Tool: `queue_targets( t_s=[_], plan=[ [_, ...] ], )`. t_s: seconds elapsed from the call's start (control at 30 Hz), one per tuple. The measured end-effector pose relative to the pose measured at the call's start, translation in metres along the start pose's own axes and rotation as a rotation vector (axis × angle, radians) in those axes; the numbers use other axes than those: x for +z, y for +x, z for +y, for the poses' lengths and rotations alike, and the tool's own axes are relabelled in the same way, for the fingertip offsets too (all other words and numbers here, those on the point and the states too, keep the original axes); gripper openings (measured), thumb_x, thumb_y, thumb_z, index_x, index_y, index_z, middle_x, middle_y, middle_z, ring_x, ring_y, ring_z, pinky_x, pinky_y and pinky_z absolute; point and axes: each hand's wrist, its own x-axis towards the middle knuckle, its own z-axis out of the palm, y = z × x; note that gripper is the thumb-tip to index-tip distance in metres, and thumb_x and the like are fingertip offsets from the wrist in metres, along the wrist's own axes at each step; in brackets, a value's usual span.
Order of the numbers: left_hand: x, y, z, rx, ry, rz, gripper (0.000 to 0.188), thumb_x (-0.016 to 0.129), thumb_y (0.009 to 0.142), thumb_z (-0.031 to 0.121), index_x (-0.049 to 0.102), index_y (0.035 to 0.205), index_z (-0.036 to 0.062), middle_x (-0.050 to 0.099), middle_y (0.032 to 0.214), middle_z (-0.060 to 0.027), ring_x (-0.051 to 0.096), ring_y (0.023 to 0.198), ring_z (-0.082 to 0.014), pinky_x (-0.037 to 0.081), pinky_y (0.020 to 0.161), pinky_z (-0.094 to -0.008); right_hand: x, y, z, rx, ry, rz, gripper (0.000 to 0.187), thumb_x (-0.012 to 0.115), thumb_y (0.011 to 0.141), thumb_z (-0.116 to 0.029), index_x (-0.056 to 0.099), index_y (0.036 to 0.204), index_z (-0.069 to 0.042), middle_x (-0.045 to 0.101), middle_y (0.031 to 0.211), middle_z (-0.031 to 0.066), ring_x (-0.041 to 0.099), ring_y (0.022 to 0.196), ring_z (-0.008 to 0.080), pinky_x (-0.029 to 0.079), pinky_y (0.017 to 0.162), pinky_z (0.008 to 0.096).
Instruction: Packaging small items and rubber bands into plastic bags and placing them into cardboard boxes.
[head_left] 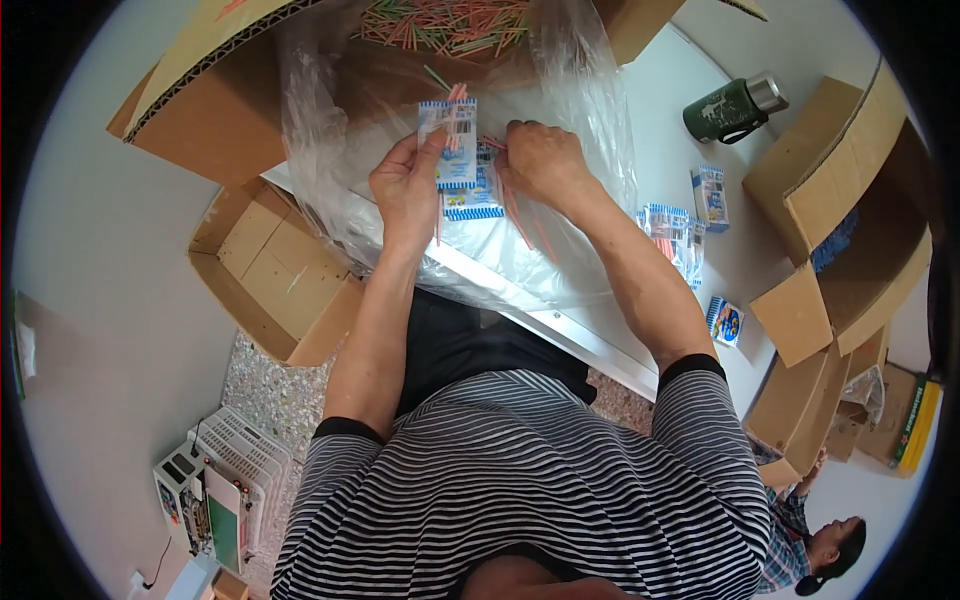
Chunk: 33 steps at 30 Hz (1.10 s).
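My left hand (405, 190) pinches a small blue-and-white plastic packet (460, 168) between thumb and fingers. Thin pink sticks (458, 92) poke out of its top end. Under it lies another blue-and-white packet (474, 207) on the clear plastic sheet (590, 235). Just right of the packets, my right hand (545, 160) is closed, with a few thin pink sticks showing at its fingertips. More loose pink sticks lie below it on the plastic. Beyond both hands, a heap of pink and green sticks (440, 28) fills the plastic-lined cardboard box (220, 120).
On the white table at right are several filled packets (672, 235), a single packet (725, 322) and a green flask (730, 108). Open cardboard boxes (830, 200) stand farther right. An empty carton (275, 260) sits left, above a white basket (245, 460). Another person (810, 545) is at lower right.
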Motion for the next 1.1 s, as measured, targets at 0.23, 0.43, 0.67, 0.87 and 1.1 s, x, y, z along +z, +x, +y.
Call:
queue_targets(
  t_s=[0.23, 0.43, 0.67, 0.87, 1.1],
  plan=[
    [0.000, -0.002, 0.002, -0.027, -0.029, -0.027, 0.025, 0.071, 0.095, 0.016, 0.071, 0.108, -0.0054, 0.073, 0.089, -0.0053, 0.063, 0.073, -0.0064, 0.049, 0.067, -0.0202, -0.011, 0.003, 0.055, -0.269, 0.407, -0.012, 0.022, 0.055, 0.095, -0.020, 0.062, 0.097, 0.000, 0.069, 0.094, 0.0228, 0.066, 0.089, 0.0405, 0.051, 0.077, 0.0467],
    [-0.008, -0.001, -0.001, -0.020, -0.017, -0.048, 0.026, 0.070, 0.095, 0.016, 0.070, 0.109, -0.0057, 0.073, 0.089, -0.0058, 0.063, 0.073, -0.0068, 0.050, 0.066, -0.0207, -0.051, 0.059, 0.042, -0.377, 0.090, 0.460, 0.017, 0.055, 0.097, -0.020, 0.064, 0.100, -0.005, 0.066, 0.088, 0.0177, 0.064, 0.080, 0.0362, 0.051, 0.073, 0.0400],
    [-0.003, -0.006, 0.003, -0.055, -0.005, -0.074, 0.023, 0.069, 0.095, 0.013, 0.070, 0.108, -0.0062, 0.073, 0.090, -0.0065, 0.064, 0.075, -0.0071, 0.051, 0.068, -0.0211, -0.038, 0.170, 0.082, -0.582, -0.271, 0.490, 0.024, 0.056, 0.099, -0.027, 0.061, 0.119, -0.014, 0.066, 0.106, 0.0117, 0.064, 0.095, 0.0287, 0.052, 0.084, 0.0378],
    [-0.002, -0.004, 0.005, -0.096, -0.045, -0.121, 0.022, 0.069, 0.096, 0.013, 0.071, 0.108, -0.0055, 0.074, 0.090, -0.0067, 0.064, 0.075, -0.0073, 0.051, 0.068, -0.0218, -0.036, 0.197, 0.078, -0.703, -0.371, 0.364, 0.043, 0.056, 0.100, -0.029, 0.051, 0.143, -0.026, 0.062, 0.133, 0.0045, 0.061, 0.116, 0.0271, 0.051, 0.098, 0.0384],
    [-0.002, -0.002, 0.006, -0.109, -0.012, -0.134, 0.022, 0.068, 0.096, 0.013, 0.072, 0.107, -0.0050, 0.074, 0.090, -0.0065, 0.064, 0.074, -0.0072, 0.051, 0.067, -0.0220, -0.038, 0.194, 0.049, -0.707, -0.314, 0.380, 0.035, 0.054, 0.102, -0.030, 0.057, 0.137, -0.023, 0.066, 0.124, 0.0072, 0.063, 0.109, 0.0293, 0.051, 0.095, 0.0418]
  ],
)
